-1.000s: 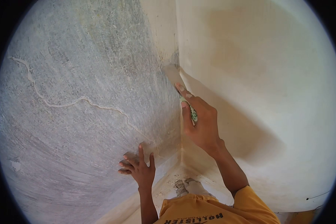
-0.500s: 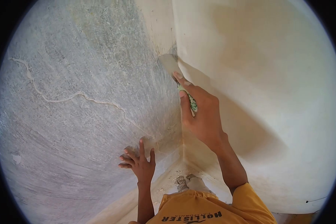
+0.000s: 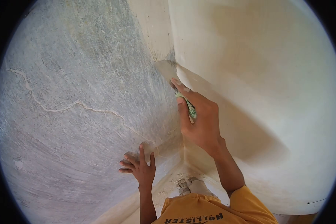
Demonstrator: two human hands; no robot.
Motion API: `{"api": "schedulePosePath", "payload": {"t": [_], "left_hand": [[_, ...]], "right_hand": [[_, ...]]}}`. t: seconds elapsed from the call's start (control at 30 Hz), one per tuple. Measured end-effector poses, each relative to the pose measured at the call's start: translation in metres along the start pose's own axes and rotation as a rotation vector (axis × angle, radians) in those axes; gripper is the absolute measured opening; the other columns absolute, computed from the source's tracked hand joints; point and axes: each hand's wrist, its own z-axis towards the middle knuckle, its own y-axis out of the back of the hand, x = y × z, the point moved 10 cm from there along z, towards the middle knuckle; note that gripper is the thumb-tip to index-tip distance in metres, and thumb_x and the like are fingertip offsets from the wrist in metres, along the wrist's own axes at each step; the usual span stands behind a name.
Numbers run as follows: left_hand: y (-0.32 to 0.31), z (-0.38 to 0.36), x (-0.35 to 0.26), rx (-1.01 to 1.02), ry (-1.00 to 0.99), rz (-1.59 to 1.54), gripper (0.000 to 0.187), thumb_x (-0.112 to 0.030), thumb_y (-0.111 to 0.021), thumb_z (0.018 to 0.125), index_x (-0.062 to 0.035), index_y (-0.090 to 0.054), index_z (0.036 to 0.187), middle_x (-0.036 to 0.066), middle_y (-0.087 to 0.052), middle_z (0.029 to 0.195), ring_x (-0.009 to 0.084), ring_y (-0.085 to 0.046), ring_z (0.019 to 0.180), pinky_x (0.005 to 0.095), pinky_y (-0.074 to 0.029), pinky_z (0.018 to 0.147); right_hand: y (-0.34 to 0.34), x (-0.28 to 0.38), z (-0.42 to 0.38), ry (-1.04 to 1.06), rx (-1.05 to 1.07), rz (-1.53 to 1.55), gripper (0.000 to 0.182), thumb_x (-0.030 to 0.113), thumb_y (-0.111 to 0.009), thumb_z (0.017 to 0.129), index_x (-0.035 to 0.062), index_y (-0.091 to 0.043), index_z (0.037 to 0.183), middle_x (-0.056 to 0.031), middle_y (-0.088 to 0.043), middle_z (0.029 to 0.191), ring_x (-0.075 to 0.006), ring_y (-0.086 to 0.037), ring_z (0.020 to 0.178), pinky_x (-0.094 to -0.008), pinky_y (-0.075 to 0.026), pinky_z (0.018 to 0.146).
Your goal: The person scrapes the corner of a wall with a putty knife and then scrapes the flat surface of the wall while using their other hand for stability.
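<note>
My right hand [image 3: 201,115] is closed around the green patterned handle of a putty knife [image 3: 165,70]. One finger stretches along toward its broad blade, which lies against the grey wall [image 3: 82,149] just left of the corner. A patch of cream coating [image 3: 153,26] covers the wall above the blade. Lower down, my left hand [image 3: 141,167] has its fingers spread against the grey wall and holds nothing. Close above its fingertips ends a filled crack [image 3: 78,102], a pale wavy line running up to the left.
A smooth cream wall [image 3: 280,93] meets the grey one at the corner, with my arm's shadow on it. Below are my feet [image 3: 183,185] among crumbs of debris on the floor. A thin dark wire [image 3: 317,201] shows at lower right.
The view has shifted slightly, so the wall marks sit a little lower. The putty knife stays at nearly the same place by the corner, and my left hand keeps its spread pose.
</note>
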Motion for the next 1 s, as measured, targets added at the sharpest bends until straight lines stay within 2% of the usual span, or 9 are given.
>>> {"api": "schedulePosePath", "payload": {"t": [0.07,0.23,0.3,0.47,0.5,0.67,0.73,0.93,1.0], "left_hand": [[0.000,0.004,-0.003,-0.001,-0.002,0.012,0.069,-0.053,-0.070,0.097,-0.0309,-0.048,0.159,0.031,0.020,0.170,0.0537,0.037,0.148,0.0775,0.026,0.105],[0.003,0.004,-0.004,0.019,-0.033,0.072,0.074,-0.052,-0.070,0.098,-0.0281,-0.042,0.162,0.034,0.021,0.168,0.0565,0.038,0.146,0.0792,0.024,0.106],[0.003,0.005,-0.005,0.020,-0.018,0.074,0.074,-0.052,-0.070,0.097,-0.0285,-0.043,0.162,0.033,0.022,0.168,0.0565,0.038,0.146,0.0789,0.024,0.106],[0.006,0.005,-0.001,0.007,0.026,0.028,0.066,-0.049,-0.073,0.096,-0.0349,-0.051,0.156,0.029,0.020,0.171,0.0524,0.037,0.149,0.0736,0.028,0.107],[0.006,0.005,-0.001,-0.005,0.028,0.029,0.066,-0.049,-0.073,0.096,-0.0349,-0.051,0.156,0.029,0.020,0.171,0.0525,0.037,0.149,0.0737,0.028,0.107],[0.003,0.006,-0.004,0.001,0.041,0.070,0.069,-0.053,-0.071,0.096,-0.0325,-0.048,0.158,0.031,0.021,0.170,0.0539,0.037,0.148,0.0758,0.026,0.108],[0.002,0.005,-0.005,0.036,0.035,0.090,0.075,-0.055,-0.071,0.096,-0.0277,-0.044,0.161,0.032,0.024,0.168,0.0550,0.036,0.148,0.0789,0.022,0.107],[0.007,0.008,-0.007,-0.009,0.022,0.112,0.076,-0.056,-0.071,0.096,-0.0269,-0.045,0.160,0.032,0.023,0.168,0.0533,0.035,0.149,0.0767,0.023,0.109],[0.005,0.009,-0.005,-0.006,0.049,0.103,0.069,-0.055,-0.070,0.097,-0.0320,-0.049,0.157,0.030,0.021,0.170,0.0525,0.035,0.150,0.0741,0.025,0.110]], "right_hand": [[0.000,-0.003,0.001,-0.037,0.025,-0.025,0.043,-0.001,-0.061,0.098,0.0043,-0.065,0.140,-0.0187,-0.075,0.111,-0.0292,-0.070,0.079,-0.0327,-0.055,0.076],[-0.010,-0.011,-0.013,-0.160,0.130,-0.075,0.044,-0.003,-0.062,0.096,0.0045,-0.067,0.139,-0.0188,-0.075,0.107,-0.0271,-0.069,0.076,-0.0320,-0.055,0.074],[-0.003,-0.005,0.001,-0.057,0.074,-0.050,0.046,-0.004,-0.062,0.095,0.0047,-0.066,0.140,-0.0182,-0.076,0.104,-0.0261,-0.069,0.074,-0.0319,-0.054,0.073],[-0.001,-0.010,-0.006,0.081,0.032,0.032,0.057,-0.002,-0.066,0.093,0.0144,-0.062,0.147,-0.0118,-0.055,0.069,-0.0245,-0.053,0.055,-0.0384,-0.044,0.053],[-0.004,-0.009,-0.010,0.081,0.028,0.064,0.057,-0.002,-0.065,0.092,0.0144,-0.062,0.147,-0.0119,-0.055,0.069,-0.0245,-0.053,0.054,-0.0386,-0.044,0.053],[0.001,-0.008,0.009,0.016,0.153,0.055,0.049,-0.006,-0.063,0.094,0.0049,-0.065,0.142,-0.0176,-0.076,0.103,-0.0243,-0.069,0.074,-0.0319,-0.054,0.072],[-0.003,-0.015,0.001,-0.077,0.259,0.015,0.049,-0.006,-0.062,0.095,0.0047,-0.065,0.142,-0.0182,-0.076,0.103,-0.0234,-0.068,0.074,-0.0318,-0.054,0.071],[0.002,-0.007,0.014,0.069,0.176,0.155,0.049,-0.007,-0.061,0.095,0.0042,-0.064,0.142,-0.0195,-0.076,0.103,-0.0235,-0.069,0.074,-0.0318,-0.054,0.072],[0.001,-0.012,0.013,0.046,0.221,0.148,0.049,-0.007,-0.061,0.095,0.0041,-0.064,0.142,-0.0199,-0.076,0.103,-0.0245,-0.071,0.078,-0.0318,-0.055,0.074]]}}
